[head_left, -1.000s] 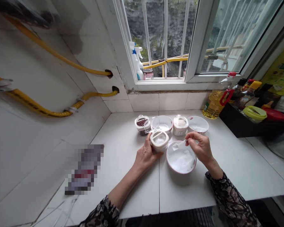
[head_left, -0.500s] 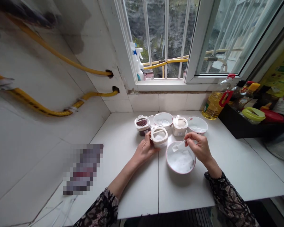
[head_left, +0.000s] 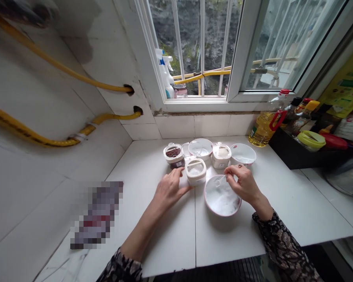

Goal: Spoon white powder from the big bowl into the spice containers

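Note:
My left hand (head_left: 169,190) is beside a small square jar (head_left: 195,180) of white grains, its thumb and fingers apart and off the jar. My right hand (head_left: 243,185) pinches a small white spoon (head_left: 219,181) above a bowl (head_left: 205,199) with a pink rim. White powder (head_left: 223,201) covers the inside of that bowl. Behind the near jar stand a jar of dark red grains (head_left: 174,153) and a jar of pale powder (head_left: 221,156). Two white bowls, one at the back (head_left: 206,148) and one to the right (head_left: 250,152), stand near them.
An oil bottle (head_left: 264,127) with a red handle stands at the back right, against a black rack (head_left: 288,152) of condiment bottles. At the left lies a blurred-out item (head_left: 98,215). A yellow pipe (head_left: 108,116) runs along the left wall, and a barred window (head_left: 200,105) is ahead.
My left hand has let go of the jar of white grains and drawn back to the left. The jar now stands on the counter. The spoon is still over the bowl, tilted lower.

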Tool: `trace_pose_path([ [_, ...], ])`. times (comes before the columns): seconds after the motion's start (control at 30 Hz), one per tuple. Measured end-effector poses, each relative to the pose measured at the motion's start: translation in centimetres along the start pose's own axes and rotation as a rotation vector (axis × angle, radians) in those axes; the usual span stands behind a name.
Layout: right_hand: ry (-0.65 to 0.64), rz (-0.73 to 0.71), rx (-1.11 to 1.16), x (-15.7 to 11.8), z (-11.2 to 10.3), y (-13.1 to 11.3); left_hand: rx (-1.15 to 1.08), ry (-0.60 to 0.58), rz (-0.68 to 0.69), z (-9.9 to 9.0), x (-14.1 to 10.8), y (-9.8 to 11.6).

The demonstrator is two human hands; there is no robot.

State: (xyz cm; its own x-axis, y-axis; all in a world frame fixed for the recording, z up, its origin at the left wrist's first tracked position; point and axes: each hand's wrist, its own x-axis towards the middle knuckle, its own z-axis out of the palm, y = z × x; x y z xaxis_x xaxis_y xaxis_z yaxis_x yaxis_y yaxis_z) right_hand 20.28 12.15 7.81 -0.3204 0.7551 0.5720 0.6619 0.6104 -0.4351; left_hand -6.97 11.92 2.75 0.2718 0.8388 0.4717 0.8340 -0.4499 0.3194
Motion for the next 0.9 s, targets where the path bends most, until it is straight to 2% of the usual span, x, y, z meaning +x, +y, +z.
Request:
trace_pose_path([
  [0.1, -0.041, -0.074, -0.007, -0.1, 0.2, -0.4, 0.138, 0.147, 0.18, -1.0, -0.9, 1.5],
  [0.2, -0.113, -0.116, 0.061, -0.1, -0.1, -0.8, 0.007, 0.166, 0.447, -0.9, -1.6, 3.6],
  [0.3, -0.049, -0.127, 0.072, -0.1, -0.8, -0.7, -0.091, 0.126, 0.558, -0.1, -2.0, 5.1],
  [0.4, 0.008, -0.149, -0.013, 0.0, -1.1, -0.6, -0.134, 0.087, 0.567, 0.7, -2.1, 5.4],
  [0.6, -0.118, -0.188, 0.029, -0.2, -0.2, -1.0, -0.243, 0.07, 0.474, 1.4, -2.1, 4.9],
  [0.77, 0.004, -0.169, -0.028, -0.1, -0.4, -0.7, -0.256, 0.061, 0.403, 1.6, -2.1, 5.2],
  [0.9, -0.047, -0.195, -0.004, -0.1, -0.2, -0.7, -0.269, 0.066, 0.398, 1.6, -2.1, 5.4],
])
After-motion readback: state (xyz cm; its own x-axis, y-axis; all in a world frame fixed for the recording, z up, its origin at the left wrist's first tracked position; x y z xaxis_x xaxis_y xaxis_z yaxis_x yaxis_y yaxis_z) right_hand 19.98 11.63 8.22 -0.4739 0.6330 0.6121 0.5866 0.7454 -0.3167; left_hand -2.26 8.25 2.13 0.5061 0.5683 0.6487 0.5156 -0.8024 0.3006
